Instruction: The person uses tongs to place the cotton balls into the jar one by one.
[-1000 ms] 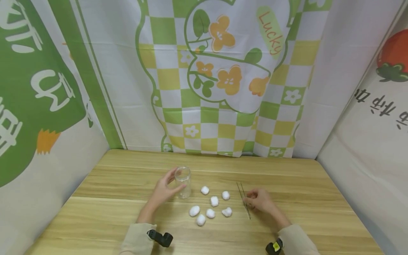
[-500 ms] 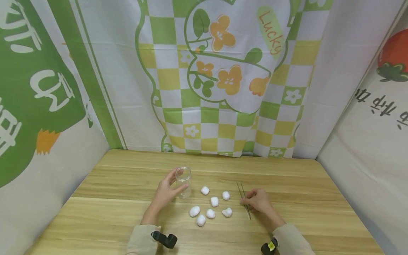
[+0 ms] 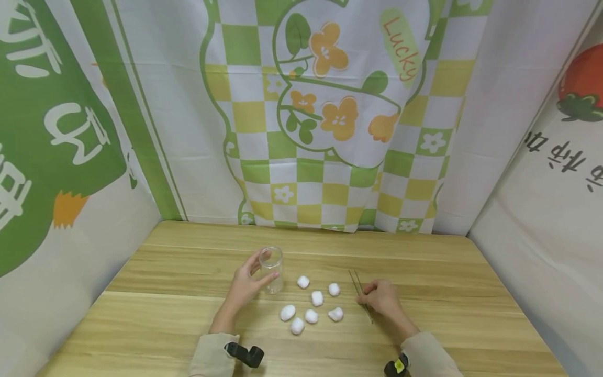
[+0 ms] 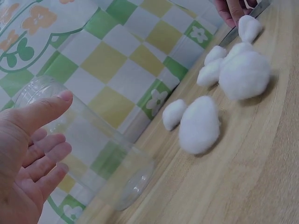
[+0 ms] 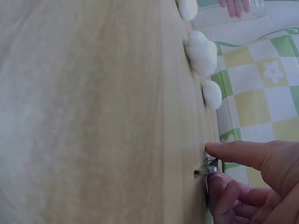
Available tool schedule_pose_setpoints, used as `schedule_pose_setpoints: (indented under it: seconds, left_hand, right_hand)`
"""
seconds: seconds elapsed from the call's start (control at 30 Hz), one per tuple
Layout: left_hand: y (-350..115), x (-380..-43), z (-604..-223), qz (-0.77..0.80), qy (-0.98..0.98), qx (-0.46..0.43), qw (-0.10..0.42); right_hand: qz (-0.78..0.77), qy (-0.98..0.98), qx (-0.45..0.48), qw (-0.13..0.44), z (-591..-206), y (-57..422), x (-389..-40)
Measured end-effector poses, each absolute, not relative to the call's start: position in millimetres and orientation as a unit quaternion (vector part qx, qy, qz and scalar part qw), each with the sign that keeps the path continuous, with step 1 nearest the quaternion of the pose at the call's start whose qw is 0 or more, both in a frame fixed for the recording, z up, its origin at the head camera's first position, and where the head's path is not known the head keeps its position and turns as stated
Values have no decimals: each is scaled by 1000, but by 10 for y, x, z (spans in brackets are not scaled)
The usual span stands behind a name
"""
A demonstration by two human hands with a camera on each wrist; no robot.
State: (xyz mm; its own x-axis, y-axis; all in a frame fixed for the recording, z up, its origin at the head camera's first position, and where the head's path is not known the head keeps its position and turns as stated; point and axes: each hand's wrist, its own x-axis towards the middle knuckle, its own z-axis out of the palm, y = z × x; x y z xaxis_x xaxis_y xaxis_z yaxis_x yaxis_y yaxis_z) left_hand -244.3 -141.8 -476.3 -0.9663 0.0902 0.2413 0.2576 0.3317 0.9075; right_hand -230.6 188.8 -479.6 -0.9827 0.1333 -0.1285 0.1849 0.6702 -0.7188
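A clear jar (image 3: pixel 271 272) stands upright on the wooden table. My left hand (image 3: pixel 246 283) curves around its left side, thumb across the front and fingers behind the rim. In the left wrist view, the thumb and fingertips overlap the jar (image 4: pixel 110 154). Long thin metal tweezers (image 3: pixel 356 284) lie to the right, tips pointing toward the back. My right hand (image 3: pixel 382 298) pinches them near the middle between thumb and fingers. The right wrist view has this hand (image 5: pixel 252 182) low beside the tabletop, the tweezers (image 5: pixel 212 165) mostly hidden by its fingers.
Several white cotton balls (image 3: pixel 317 298) lie scattered between the jar and the tweezers. The wooden table (image 3: pixel 188 262) meets a checkered curtain (image 3: pixel 330 183) at its back edge. Printed cloth hangs at both sides.
My left hand has settled slightly rightward around the jar. My right thumb and fingers have shifted on the tweezers, which are now turned a little, with their tips slightly farther left.
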Motion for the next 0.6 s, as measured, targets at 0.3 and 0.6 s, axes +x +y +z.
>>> schedule_pose_setpoints:
  seconds: [0.3, 0.6]
  left_hand:
    - [-1405, -2448, -4769, -575, -808, -99, 75]
    - [-1393, -2447, -4768, -577, -809, -88, 72]
  right_hand:
    - [-321, 945, 68, -5, -4785, 1906, -2296]
    - [-339, 939, 58, -14, -4803, 1954, -2295]
